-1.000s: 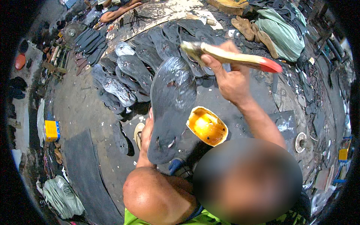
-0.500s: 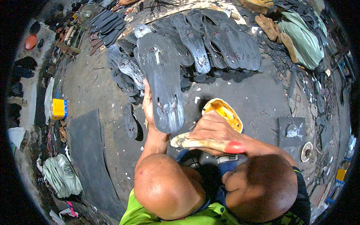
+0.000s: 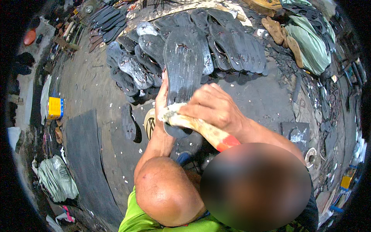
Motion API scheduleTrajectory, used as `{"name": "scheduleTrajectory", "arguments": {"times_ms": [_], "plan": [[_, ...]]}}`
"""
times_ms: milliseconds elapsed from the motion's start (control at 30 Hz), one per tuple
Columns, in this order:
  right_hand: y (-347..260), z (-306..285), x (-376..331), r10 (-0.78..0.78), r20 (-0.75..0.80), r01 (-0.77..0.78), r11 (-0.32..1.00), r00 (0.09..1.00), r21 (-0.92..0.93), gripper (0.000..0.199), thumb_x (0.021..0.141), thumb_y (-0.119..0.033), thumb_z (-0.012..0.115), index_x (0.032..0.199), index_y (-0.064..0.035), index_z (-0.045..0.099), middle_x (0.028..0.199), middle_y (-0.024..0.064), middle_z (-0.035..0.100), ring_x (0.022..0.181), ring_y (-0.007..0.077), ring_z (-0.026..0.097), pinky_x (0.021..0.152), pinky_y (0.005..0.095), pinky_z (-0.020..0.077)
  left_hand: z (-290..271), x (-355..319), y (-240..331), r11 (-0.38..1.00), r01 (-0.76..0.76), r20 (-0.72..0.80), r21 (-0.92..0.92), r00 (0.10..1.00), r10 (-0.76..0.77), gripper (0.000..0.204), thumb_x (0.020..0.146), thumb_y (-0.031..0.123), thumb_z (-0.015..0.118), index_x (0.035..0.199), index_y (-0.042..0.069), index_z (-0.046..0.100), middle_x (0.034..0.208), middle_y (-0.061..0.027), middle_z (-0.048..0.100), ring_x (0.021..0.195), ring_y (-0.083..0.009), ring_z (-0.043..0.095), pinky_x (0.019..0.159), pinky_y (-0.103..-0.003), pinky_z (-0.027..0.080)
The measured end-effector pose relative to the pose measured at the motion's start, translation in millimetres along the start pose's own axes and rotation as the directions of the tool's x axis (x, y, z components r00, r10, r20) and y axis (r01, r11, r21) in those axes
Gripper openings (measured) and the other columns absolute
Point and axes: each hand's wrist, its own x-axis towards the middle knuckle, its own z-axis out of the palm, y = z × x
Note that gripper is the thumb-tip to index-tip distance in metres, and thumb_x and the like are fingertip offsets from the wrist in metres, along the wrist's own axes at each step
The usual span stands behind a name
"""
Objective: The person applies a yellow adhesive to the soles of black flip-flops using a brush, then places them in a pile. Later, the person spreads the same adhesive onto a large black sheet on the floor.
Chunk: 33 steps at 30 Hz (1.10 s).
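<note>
My left hand (image 3: pixel 162 91) grips a black sandal sole (image 3: pixel 182 65) by its left edge, held up with its face toward me and its length running away from me. Whitish streaks and small slots mark its surface. My right hand (image 3: pixel 214 108) is closed around a pale, glue-crusted brush (image 3: pixel 205 130) with a red end. The brush's crusted end lies across the near part of the sole. Behind the sole, several black sandal soles (image 3: pixel 239 46) lie in overlapping rows, some smeared white. A single dark sole (image 3: pixel 130 123) rests left of my left forearm.
A cream round piece with black lines (image 3: pixel 150 124) lies beside my left wrist. Flat black sheets (image 3: pixel 83 154) and a yellow-blue tin (image 3: pixel 55 108) are at left. On the right are a small dark sheet (image 3: pixel 296 133), a pale ring (image 3: pixel 310 157), wooden foot forms (image 3: pixel 273 30) and a green sack (image 3: pixel 309 46).
My right hand has risen from the yellow-glue bowl to the sole, bringing the brush across its near end. The sole has shifted right and away. The bowl no longer shows.
</note>
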Motion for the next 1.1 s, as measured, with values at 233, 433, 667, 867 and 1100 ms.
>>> {"name": "scheduleTrajectory", "arguments": {"times_ms": [233, 433, 667, 867, 1100], "plan": [[12.6, -0.2, -4.0, 0.039, -0.130, -0.053, 0.992, 0.991, -0.112, 0.033, 0.069, -0.018, 0.071, 0.101, -0.0096, 0.070, 0.091, 0.0019, 0.067, 0.076, 0.0205, 0.061, 0.066, 0.0367, 0.0448, -9.8, 11.7, 4.2, 0.961, 0.220, 0.235, -0.169, 0.956, -0.178, 0.051, 0.100, 0.045, 0.044, 0.124, 0.003, 0.058, 0.111, -0.0178, 0.067, 0.096, -0.0272, 0.068, 0.090, -0.045, 0.053], [-17.9, 3.4, -17.2, -0.138, -0.034, 0.141, 0.983, 0.990, 0.115, 0.033, 0.072, -0.018, 0.072, 0.104, -0.0084, 0.068, 0.092, 0.0016, 0.066, 0.080, 0.0200, 0.063, 0.069, 0.0358, 0.0478, -11.0, 18.7, 5.2, 0.994, 0.041, -0.006, -0.103, 0.999, -0.042, 0.042, 0.101, 0.039, 0.045, 0.123, 0.005, 0.058, 0.113, -0.0146, 0.067, 0.095, -0.0266, 0.068, 0.083, -0.042, 0.056], [-15.8, 7.1, -13.1, -0.041, -0.019, 0.044, 0.988, 0.999, 0.147, 0.024, 0.075, -0.015, 0.074, 0.099, -0.0144, 0.071, 0.080, 0.0010, 0.062, 0.068, 0.0182, 0.055, 0.058, 0.0326, 0.0400, -34.9, 45.5, 22.2, 0.987, 0.071, 0.264, -0.144, 0.964, -0.030, 0.048, 0.102, 0.037, 0.042, 0.132, 0.001, 0.051, 0.122, -0.0170, 0.062, 0.107, -0.0281, 0.063, 0.098, -0.043, 0.049], [56.8, -9.3, 19.7, 0.371, -0.345, -0.356, 0.928, 0.862, 0.108, 0.020, 0.082, -0.023, 0.074, 0.094, -0.0077, 0.073, 0.088, 0.0152, 0.068, 0.082, 0.0318, 0.067, 0.071, 0.0392, 0.0515, -7.2, 8.8, -24.2, 0.966, -0.059, 0.121, 0.252, 0.992, 0.030, 0.051, 0.103, 0.031, 0.043, 0.148, 0.010, 0.032, 0.138, -0.0096, 0.050, 0.115, -0.0203, 0.059, 0.094, -0.035, 0.052], [82.7, -62.2, 23.4, 0.530, -0.391, -0.505, 0.845, 0.752, 0.173, 0.022, 0.087, -0.020, 0.069, 0.098, -0.0002, 0.069, 0.089, 0.0100, 0.072, 0.082, 0.0195, 0.068, 0.073, 0.0338, 0.0515, 10.5, -7.9, -9.9, 0.995, -0.064, 0.120, 0.079, 0.991, 0.054, 0.044, 0.102, 0.027, 0.045, 0.143, 0.011, 0.039, 0.134, -0.0128, 0.054, 0.110, -0.0225, 0.062, 0.096, -0.037, 0.051]]}}
